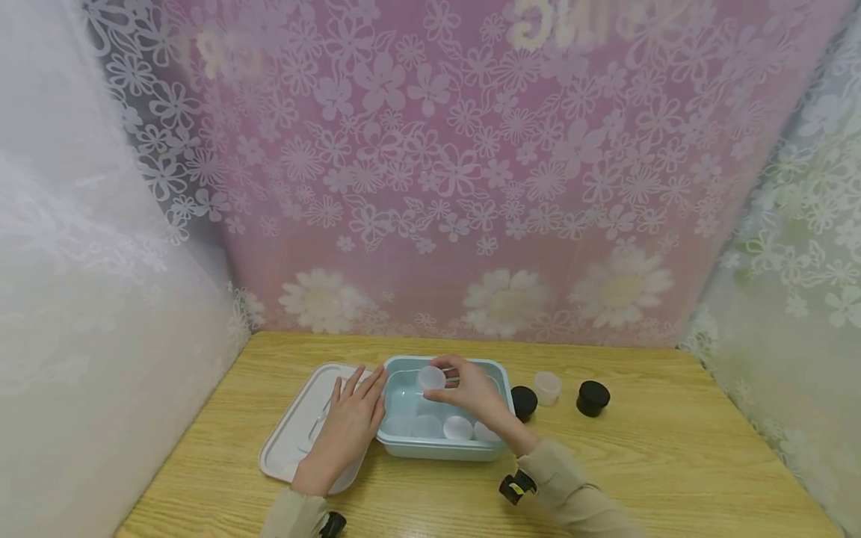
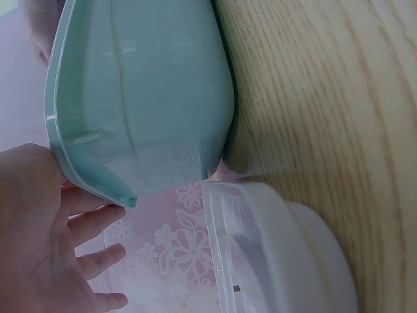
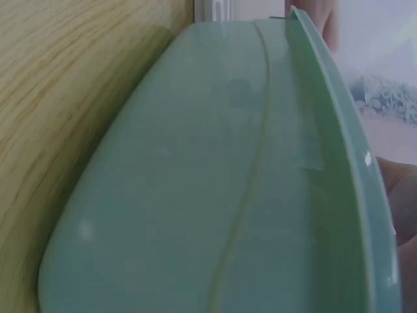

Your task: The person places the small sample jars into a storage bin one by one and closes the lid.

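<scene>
The right hand [image 1: 471,387] pinches a translucent cup [image 1: 430,379] over the twelve o'clock side of the blue box [image 1: 440,452]; the left hand [image 1: 350,426], fingers extended, touches the box at nine o'clock. A slipping pinch could tip the cup into the row of cups [image 1: 458,428] at six o'clock.

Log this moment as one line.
right hand: holds translucent cup at blue box | left hand: touches box's left rim | pale lid: off, left of box
</scene>
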The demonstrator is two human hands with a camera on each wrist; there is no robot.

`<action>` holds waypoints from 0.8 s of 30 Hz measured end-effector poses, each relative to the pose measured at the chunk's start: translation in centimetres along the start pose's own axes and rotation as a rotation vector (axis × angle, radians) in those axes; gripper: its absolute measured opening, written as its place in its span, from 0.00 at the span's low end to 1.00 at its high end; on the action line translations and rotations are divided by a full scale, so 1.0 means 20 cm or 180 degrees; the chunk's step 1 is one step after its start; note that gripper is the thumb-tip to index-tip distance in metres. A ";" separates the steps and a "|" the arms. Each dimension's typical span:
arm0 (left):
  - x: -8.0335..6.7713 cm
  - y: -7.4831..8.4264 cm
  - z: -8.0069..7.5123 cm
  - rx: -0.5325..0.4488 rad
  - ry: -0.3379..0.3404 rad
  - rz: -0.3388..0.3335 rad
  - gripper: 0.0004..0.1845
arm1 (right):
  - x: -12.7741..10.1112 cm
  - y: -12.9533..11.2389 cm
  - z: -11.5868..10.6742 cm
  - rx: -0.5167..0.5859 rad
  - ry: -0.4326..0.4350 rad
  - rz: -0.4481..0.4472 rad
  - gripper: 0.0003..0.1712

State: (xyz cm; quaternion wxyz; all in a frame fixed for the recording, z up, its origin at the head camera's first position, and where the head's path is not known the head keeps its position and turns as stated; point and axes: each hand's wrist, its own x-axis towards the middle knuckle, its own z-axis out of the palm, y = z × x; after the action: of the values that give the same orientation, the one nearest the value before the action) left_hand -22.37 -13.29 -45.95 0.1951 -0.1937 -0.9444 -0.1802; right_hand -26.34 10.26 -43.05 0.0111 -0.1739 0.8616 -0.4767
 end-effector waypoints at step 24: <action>0.01 0.00 -0.01 0.0005 -0.0067 -0.0013 0.24 | 0.12 -0.06 0.26 -0.0853 -0.0212 0.0076 0.29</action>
State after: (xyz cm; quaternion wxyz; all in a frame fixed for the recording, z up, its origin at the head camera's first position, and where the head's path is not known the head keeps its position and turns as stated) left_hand -22.53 -13.30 -45.75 0.1849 -0.1936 -0.9469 -0.1779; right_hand -27.36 4.68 -44.48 0.0220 -0.1792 0.9188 -0.3511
